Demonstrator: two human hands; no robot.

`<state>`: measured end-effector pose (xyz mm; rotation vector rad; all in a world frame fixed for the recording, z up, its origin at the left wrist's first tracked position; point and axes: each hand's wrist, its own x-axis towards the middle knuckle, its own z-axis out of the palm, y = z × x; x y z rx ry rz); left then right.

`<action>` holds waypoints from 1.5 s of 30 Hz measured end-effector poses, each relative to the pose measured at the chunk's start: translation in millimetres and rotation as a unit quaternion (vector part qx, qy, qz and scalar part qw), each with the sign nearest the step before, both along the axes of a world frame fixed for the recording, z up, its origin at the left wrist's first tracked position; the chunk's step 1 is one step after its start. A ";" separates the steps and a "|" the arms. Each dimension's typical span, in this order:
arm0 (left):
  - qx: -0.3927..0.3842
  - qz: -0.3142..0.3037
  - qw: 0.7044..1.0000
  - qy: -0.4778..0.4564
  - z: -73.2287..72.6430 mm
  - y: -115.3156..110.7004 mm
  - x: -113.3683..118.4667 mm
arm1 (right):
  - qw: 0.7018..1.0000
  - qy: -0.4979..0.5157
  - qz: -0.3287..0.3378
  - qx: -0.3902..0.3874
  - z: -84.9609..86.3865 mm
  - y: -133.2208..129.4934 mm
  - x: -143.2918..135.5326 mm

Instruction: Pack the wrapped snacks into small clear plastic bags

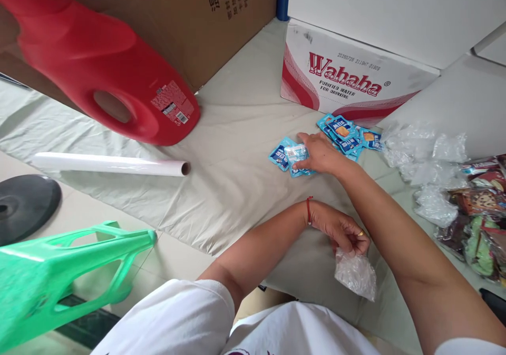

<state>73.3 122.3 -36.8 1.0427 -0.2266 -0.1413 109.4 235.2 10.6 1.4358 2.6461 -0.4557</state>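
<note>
My left hand [346, 231], with a red string at its wrist and a ring on one finger, pinches a clear plastic bag [358, 277] that hangs below its fingers. Farther forward, my right hand [322, 154] rests on a few small blue packets [298, 159], its thumb and fingers around one of them. Just beyond and to the right of that hand lies a pile of similar blue packets [348, 134], in front of the Wahaha carton. My right forearm passes to the right of my left hand.
The Wahaha carton [336, 76] stands at the back. Clear plastic bags [419, 155] and wrapped snacks [484, 202] lie at the right. On the left are a red jug [138, 76], a white roll [110, 164], a green stool [35, 276] and a brown carton [166, 23].
</note>
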 end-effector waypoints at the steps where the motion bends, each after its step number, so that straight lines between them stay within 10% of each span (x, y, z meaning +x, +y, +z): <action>1: 0.002 0.000 1.000 0.000 -0.9 -0.2 0.5 | 1.000 -0.005 0.000 -0.016 4.3 -1.7 0.4; 12: 0.022 0.006 1.000 -0.016 -3.1 -0.6 2.7 | 0.993 0.118 0.016 -0.024 25.5 -17.7 -20.0; 20: 0.016 -0.006 1.000 -0.011 -5.1 0.0 4.0 | 0.898 0.365 -0.183 -0.163 22.5 -12.3 24.8; 26: 0.020 0.003 1.000 0.013 -2.5 -0.7 1.8 | 0.841 0.410 -0.352 -0.033 21.2 30.0 83.9; 32: 0.023 -0.006 1.000 -0.001 -3.8 0.3 3.3 | 0.894 0.249 -0.359 0.092 -5.7 18.3 136.5; 38: 0.011 -0.009 1.000 0.014 -3.0 0.5 0.1 | 0.944 0.091 -0.248 0.197 -48.5 -18.9 117.8; 45: 0.001 -0.018 0.999 0.040 -0.4 -0.8 -4.3 | 0.958 0.151 -0.222 0.101 -22.4 -9.9 109.0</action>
